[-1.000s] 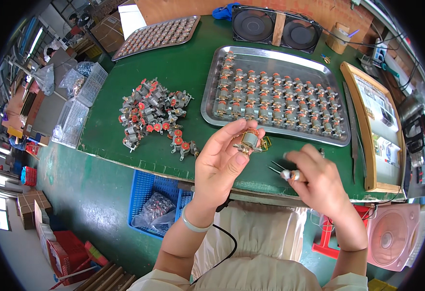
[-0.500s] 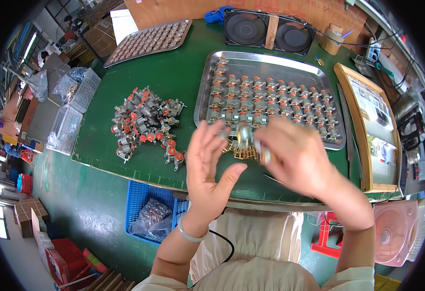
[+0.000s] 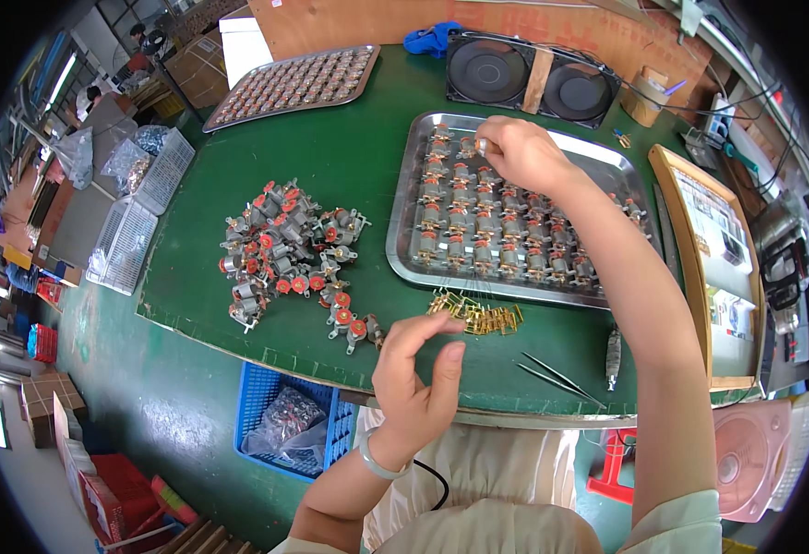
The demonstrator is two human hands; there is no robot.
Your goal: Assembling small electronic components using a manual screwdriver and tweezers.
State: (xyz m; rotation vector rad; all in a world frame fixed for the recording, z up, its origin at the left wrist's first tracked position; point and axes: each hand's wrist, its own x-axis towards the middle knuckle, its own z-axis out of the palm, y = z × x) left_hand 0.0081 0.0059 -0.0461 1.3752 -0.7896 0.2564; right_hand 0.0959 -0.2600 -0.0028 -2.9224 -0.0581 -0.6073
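Note:
My right hand (image 3: 524,155) reaches over the far part of a metal tray (image 3: 404,268), its fingers pinched at a small grey metal component (image 3: 465,147) with a red end. Rows of similar components (image 3: 483,224) stand in the tray. Near the table's front edge is my left hand (image 3: 415,383), thumb and index finger apart, holding nothing that I can see. Its index fingertip is by a small heap of brass-coloured terminal pieces (image 3: 489,319). To its left lies a loose pile of red-ended components (image 3: 280,245).
Tweezers (image 3: 559,379) and a grey-handled tool (image 3: 613,358) lie at the front edge. A second filled tray (image 3: 293,88) is at the far left. Two black fans (image 3: 487,69) stand at the back, and a wooden frame (image 3: 690,268) is on the right. A blue crate (image 3: 249,406) sits below the table.
My right hand has moved away from my left, up to the tray's far part with the component. My left hand has lowered slightly, uncovering the brass pieces. The tweezers now show.

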